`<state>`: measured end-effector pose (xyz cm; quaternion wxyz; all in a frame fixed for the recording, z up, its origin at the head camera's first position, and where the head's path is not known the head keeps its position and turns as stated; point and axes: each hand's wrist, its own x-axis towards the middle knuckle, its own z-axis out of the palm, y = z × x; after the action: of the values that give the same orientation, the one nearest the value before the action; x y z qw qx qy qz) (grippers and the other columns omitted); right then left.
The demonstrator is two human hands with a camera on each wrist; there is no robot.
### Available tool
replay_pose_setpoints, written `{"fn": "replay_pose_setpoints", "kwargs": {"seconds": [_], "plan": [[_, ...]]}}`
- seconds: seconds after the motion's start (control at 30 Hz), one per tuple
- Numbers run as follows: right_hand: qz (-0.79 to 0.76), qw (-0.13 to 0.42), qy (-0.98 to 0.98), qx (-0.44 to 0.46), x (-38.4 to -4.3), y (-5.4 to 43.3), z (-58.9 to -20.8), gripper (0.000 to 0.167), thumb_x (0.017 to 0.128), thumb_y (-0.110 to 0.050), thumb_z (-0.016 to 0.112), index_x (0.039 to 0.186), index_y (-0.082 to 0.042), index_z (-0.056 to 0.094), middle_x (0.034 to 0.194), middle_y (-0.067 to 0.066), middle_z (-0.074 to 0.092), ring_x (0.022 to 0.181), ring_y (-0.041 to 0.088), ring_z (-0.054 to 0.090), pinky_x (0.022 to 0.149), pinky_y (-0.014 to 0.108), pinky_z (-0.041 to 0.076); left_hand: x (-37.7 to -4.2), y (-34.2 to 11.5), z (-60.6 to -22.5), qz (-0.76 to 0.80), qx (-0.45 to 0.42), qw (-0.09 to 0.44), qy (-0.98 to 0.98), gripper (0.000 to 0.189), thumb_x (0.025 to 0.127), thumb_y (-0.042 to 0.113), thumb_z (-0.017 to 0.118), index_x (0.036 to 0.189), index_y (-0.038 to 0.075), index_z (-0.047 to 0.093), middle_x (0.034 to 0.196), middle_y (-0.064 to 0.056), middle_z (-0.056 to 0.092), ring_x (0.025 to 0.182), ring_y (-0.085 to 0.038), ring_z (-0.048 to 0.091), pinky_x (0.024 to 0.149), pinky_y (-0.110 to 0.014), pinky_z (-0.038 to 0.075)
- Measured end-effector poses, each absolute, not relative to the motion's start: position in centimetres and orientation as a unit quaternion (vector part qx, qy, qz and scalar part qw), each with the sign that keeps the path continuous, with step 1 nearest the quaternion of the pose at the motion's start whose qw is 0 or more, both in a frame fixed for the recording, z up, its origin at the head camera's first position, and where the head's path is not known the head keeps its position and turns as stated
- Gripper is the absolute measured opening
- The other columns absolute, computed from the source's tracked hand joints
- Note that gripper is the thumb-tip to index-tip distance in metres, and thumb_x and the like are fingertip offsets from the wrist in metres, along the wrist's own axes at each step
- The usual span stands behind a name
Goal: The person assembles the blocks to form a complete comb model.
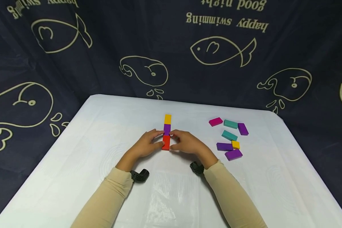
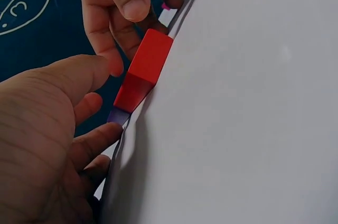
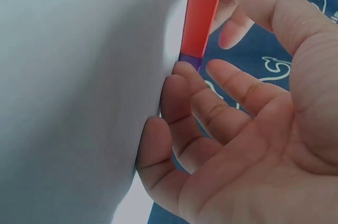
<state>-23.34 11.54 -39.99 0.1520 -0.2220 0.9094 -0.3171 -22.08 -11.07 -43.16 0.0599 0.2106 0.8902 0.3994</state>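
A red block, a purple block and a yellow block lie end to end in one straight line at the middle of the table. To the left of the line is my left hand, a fingertip right at the purple block and the thumb beside the red one. My right hand faces it from the other side, fingertips close to the purple block, thumb apart from the red. In the left wrist view the red block shows its near end, and only a little of the purple block is visible.
On the right of the white table lie loose blocks: a pink block, teal blocks, several purple blocks and a small yellow block. A dark curtain with fish drawings hangs behind the table.
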Motion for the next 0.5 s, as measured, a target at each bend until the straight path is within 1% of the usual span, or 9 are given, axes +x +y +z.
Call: {"fn": "replay_pose_setpoints", "kwargs": {"seconds": [0.1,0.17,0.27,0.33,0.43,0.5], "plan": [[-0.344,0.17,0.898,-0.215,-23.4,12.0,-39.7,0.051,0.086,-0.02,0.076,0.134,-0.012,0.058,0.119,0.005,0.063,0.105,0.022,0.056,0.096,0.039,0.049,-22.2,-10.9,-43.2,0.384,0.228,0.044,0.894,0.053,0.095,0.028,0.063,0.144,0.01,0.052,0.146,-0.017,0.049,0.143,-0.041,0.029,0.117,-0.061,0.014],[-0.36,0.18,0.891,-0.21,-23.5,12.6,-39.4,0.052,0.087,-0.023,0.075,0.134,-0.011,0.057,0.122,0.006,0.062,0.109,0.023,0.056,0.098,0.041,0.048,-22.3,-10.8,-43.3,0.372,0.239,0.033,0.896,0.053,0.095,0.028,0.063,0.144,0.008,0.053,0.143,-0.015,0.052,0.141,-0.039,0.034,0.118,-0.058,0.014],[-0.381,0.19,0.882,-0.202,-23.5,13.8,-38.9,0.055,0.088,-0.027,0.075,0.137,-0.011,0.056,0.127,0.007,0.061,0.114,0.024,0.056,0.101,0.044,0.047,-22.4,-10.6,-43.3,0.359,0.246,0.02,0.9,0.051,0.095,0.026,0.063,0.142,0.007,0.055,0.137,-0.013,0.056,0.136,-0.036,0.041,0.117,-0.055,0.019],[-0.388,0.185,0.88,-0.2,-23.4,15.1,-38.4,0.056,0.089,-0.029,0.074,0.139,-0.01,0.054,0.13,0.008,0.06,0.116,0.025,0.056,0.102,0.045,0.046,-22.4,-10.4,-43.3,0.354,0.246,0.018,0.902,0.05,0.094,0.025,0.064,0.14,0.006,0.057,0.135,-0.012,0.056,0.133,-0.035,0.044,0.116,-0.053,0.024],[-0.406,0.161,0.877,-0.199,-23.0,17.4,-37.3,0.056,0.091,-0.027,0.073,0.14,-0.009,0.053,0.133,0.012,0.058,0.117,0.026,0.057,0.1,0.048,0.047,-22.2,-10.3,-43.1,0.357,0.237,0.022,0.903,0.049,0.093,0.024,0.065,0.139,0.007,0.058,0.135,-0.013,0.056,0.133,-0.035,0.043,0.114,-0.052,0.028],[-0.418,0.14,0.876,-0.196,-22.7,19.4,-36.5,0.055,0.091,-0.026,0.073,0.139,-0.009,0.054,0.134,0.015,0.057,0.117,0.028,0.057,0.098,0.049,0.048,-22.2,-10.2,-43.1,0.36,0.228,0.028,0.904,0.049,0.093,0.025,0.065,0.139,0.007,0.059,0.137,-0.013,0.055,0.134,-0.036,0.041,0.114,-0.052,0.028]]}}
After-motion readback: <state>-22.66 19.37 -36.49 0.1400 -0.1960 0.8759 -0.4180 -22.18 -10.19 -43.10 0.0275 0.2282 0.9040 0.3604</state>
